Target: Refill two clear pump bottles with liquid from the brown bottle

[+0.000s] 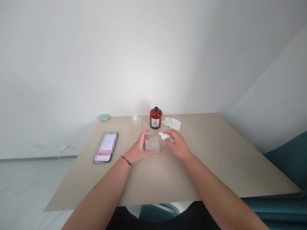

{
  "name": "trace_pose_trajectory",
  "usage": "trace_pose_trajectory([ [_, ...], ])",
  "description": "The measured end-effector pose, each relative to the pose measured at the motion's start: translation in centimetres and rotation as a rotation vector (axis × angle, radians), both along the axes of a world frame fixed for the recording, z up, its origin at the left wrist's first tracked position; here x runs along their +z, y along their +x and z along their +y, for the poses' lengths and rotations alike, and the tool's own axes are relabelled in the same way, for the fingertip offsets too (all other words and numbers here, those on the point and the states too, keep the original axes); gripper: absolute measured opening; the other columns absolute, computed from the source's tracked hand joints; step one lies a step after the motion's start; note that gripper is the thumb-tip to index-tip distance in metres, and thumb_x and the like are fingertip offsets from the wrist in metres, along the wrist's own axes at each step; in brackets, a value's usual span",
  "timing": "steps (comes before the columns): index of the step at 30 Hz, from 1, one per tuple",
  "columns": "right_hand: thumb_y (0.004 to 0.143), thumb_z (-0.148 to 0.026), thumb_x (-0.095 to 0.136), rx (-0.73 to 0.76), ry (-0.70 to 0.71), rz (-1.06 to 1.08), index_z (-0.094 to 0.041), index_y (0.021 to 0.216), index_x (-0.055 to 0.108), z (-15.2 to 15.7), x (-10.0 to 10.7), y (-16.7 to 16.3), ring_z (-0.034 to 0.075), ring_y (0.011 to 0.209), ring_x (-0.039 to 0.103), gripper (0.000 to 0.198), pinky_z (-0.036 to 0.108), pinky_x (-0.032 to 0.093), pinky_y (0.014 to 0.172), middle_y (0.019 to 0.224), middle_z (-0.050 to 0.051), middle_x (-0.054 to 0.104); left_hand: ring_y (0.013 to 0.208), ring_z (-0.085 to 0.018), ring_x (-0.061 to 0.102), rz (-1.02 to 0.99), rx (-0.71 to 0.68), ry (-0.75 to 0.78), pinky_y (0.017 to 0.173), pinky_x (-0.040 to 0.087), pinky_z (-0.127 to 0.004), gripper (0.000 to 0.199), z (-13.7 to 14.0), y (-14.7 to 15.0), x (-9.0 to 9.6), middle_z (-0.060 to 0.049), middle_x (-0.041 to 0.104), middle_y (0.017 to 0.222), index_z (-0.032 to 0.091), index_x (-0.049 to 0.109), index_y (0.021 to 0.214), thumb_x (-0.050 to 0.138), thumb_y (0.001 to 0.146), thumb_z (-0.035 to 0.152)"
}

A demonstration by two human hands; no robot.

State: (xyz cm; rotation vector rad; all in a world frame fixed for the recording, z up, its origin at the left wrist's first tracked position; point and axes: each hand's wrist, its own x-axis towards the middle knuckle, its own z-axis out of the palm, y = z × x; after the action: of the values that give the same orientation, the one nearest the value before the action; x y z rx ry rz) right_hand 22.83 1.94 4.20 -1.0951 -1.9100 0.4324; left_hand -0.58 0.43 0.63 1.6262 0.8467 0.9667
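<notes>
My left hand (141,147) grips a small clear plastic box (153,145) by its left side, thumb at the near edge and fingers at the far edge. Just right of the box, my right hand (177,143) pinches a crumpled white tissue (164,135) between thumb and fingers. The tissue is apart from the box. Behind both hands stands a dark red-brown bottle (155,118) with a white label and an open neck. A second crumpled white tissue (173,123) lies on the table to the right of the bottle.
Left of the bottle stands another clear box (136,122) with something white at its top. A phone (106,147) lies at the left of the beige table (216,166). At the back left corner is a small green case (104,117). A white wall (144,57) rises behind.
</notes>
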Motion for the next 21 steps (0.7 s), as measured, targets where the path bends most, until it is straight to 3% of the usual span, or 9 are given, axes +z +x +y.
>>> trace_pose_trajectory([
  [4, 0.081, -0.014, 0.057, 0.163, 0.211, -0.211, -0.021, 0.105, 0.066, -1.1, 0.2, -1.6, 0.022, 0.093, 0.062, 0.026, 0.037, 0.045, 0.085, 0.098, 0.006, 0.069, 0.117, -0.026, 0.057, 0.046, 0.013, 0.029, 0.106, 0.042, -0.046, 0.105, -0.1, 0.0, 0.4, -0.011, 0.051, 0.129, 0.027, 0.011, 0.151, 0.081, 0.073, 0.026],
  [9, 0.086, -0.017, 0.062, 0.173, 0.497, -0.503, -0.023, 0.106, 0.068, -1.4, 0.8, -1.7, 0.022, 0.088, 0.058, 0.022, 0.037, 0.039, 0.082, 0.094, 0.006, 0.068, 0.118, -0.027, 0.056, 0.082, 0.035, 0.052, 0.107, 0.041, -0.046, 0.106, -0.1, 0.1, 0.8, -0.011, 0.052, 0.127, 0.025, 0.012, 0.152, 0.081, 0.072, 0.026],
  [12, 0.092, -0.019, 0.058, 0.226, 0.586, -0.622, -0.022, 0.106, 0.068, -1.5, 1.6, -1.9, 0.022, 0.085, 0.055, 0.017, 0.036, 0.037, 0.080, 0.090, 0.005, 0.066, 0.119, -0.027, 0.057, 0.085, 0.035, 0.053, 0.107, 0.041, -0.046, 0.104, -0.1, 0.1, 0.8, -0.010, 0.054, 0.127, 0.025, 0.013, 0.152, 0.080, 0.072, 0.024],
  [16, 0.095, -0.018, 0.053, 0.273, 0.548, -0.816, -0.019, 0.094, 0.068, -1.9, 3.5, -3.1, 0.023, 0.086, 0.054, 0.016, 0.037, 0.036, 0.079, 0.086, 0.007, 0.064, 0.120, -0.028, 0.059, 0.114, 0.049, 0.069, 0.109, 0.041, -0.047, 0.102, -0.3, 0.2, 1.0, -0.010, 0.056, 0.128, 0.026, 0.016, 0.152, 0.079, 0.072, 0.023],
  [21, 0.088, -0.014, 0.055, 0.297, 0.378, -0.948, -0.015, 0.089, 0.071, -2.1, 6.6, -6.4, 0.025, 0.091, 0.060, 0.016, 0.038, 0.040, 0.081, 0.096, 0.013, 0.068, 0.131, -0.034, 0.052, 0.121, 0.065, 0.093, 0.112, 0.041, -0.048, 0.105, -0.7, 0.4, 1.8, -0.015, 0.050, 0.144, 0.023, 0.015, 0.153, 0.080, 0.071, 0.027],
])
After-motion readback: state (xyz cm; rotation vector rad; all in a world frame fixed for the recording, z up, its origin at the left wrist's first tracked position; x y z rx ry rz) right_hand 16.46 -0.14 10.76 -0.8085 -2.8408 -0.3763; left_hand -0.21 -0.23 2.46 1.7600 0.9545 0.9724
